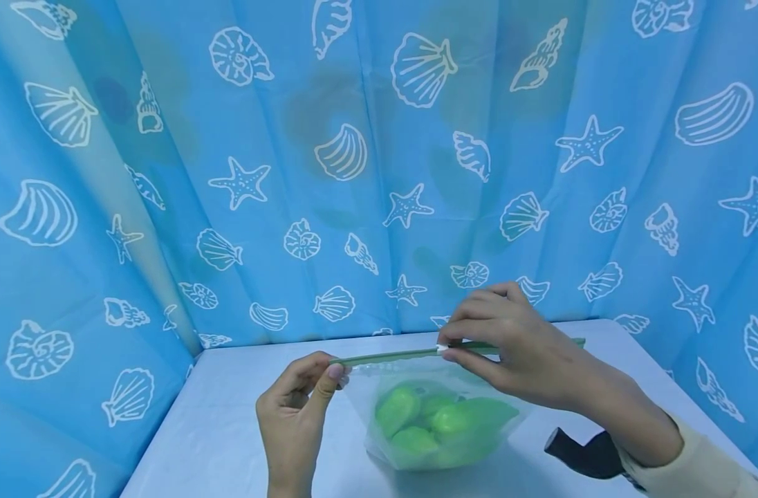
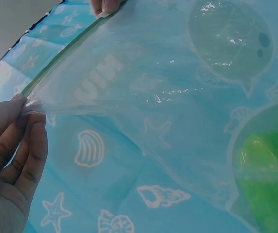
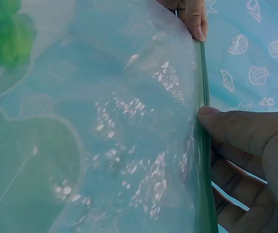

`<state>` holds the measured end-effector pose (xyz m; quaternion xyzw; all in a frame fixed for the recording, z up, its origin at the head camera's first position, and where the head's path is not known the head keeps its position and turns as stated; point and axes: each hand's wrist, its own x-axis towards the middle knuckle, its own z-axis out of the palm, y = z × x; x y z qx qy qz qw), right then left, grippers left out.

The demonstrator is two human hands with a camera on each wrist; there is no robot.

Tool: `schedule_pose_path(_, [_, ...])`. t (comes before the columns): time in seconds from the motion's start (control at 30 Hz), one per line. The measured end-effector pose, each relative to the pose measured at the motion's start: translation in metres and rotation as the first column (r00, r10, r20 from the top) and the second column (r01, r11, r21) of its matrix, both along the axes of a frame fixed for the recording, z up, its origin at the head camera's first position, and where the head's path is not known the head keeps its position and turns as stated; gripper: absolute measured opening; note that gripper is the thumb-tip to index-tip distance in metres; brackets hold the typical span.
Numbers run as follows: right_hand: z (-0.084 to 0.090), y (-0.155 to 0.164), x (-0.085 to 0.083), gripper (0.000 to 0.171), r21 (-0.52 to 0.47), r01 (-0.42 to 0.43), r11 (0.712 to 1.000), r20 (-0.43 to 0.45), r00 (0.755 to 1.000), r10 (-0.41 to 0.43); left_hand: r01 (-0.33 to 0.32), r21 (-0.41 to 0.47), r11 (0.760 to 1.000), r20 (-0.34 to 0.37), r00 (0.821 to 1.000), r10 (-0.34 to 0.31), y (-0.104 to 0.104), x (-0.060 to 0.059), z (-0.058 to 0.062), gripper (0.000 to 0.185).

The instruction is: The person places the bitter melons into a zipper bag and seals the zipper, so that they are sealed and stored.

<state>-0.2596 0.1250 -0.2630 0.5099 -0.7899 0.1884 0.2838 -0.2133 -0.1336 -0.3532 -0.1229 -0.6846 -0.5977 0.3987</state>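
Holding a clear zip bag (image 1: 438, 415) up over the table (image 1: 229, 415), you have it stretched between both hands by its green zip strip (image 1: 391, 355). The bag hangs just in front of you, its bottom at or close to the tabletop, with several green rounded pieces (image 1: 429, 422) bunched in its lower part. Your left hand (image 1: 294, 415) pinches the left end of the strip between thumb and forefinger; the left wrist view shows the fingertips (image 2: 20, 104) closed on the bag's corner. Your right hand (image 1: 510, 346) pinches the strip partway along, thumb and fingers pressed together on it, and the strip's right end pokes out past your knuckles. A dark strap (image 1: 581, 449) sits at your right wrist, beside a cream sleeve (image 1: 696, 463). Behind the table hangs a blue curtain (image 1: 379, 173) printed with white shells and starfish.
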Motion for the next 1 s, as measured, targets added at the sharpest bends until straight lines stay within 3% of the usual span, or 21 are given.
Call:
schedule_pose_path(0.47, [-0.002, 0.015, -0.004, 0.019, -0.022, -0.02, 1.0, -0.023, 1.0, 0.019, 0.012, 0.012, 1.0, -0.004, 1.0, -0.012, -0.001, 0.0, 0.001, 0.013])
schedule_pose_path(0.77, [-0.002, 0.026, -0.005, 0.021, -0.023, -0.019, 1.0, -0.017, 1.0, 0.018, 0.004, 0.001, 1.0, -0.025, 1.0, -0.004, 0.005, 0.01, 0.017, 0.01])
schedule_pose_path(1.0, [-0.002, 0.033, -0.008, 0.013, -0.02, -0.016, 1.0, -0.02, 1.0, 0.015, 0.009, -0.023, 1.0, -0.077, 0.997, -0.011, -0.001, 0.0, 0.005, 0.016])
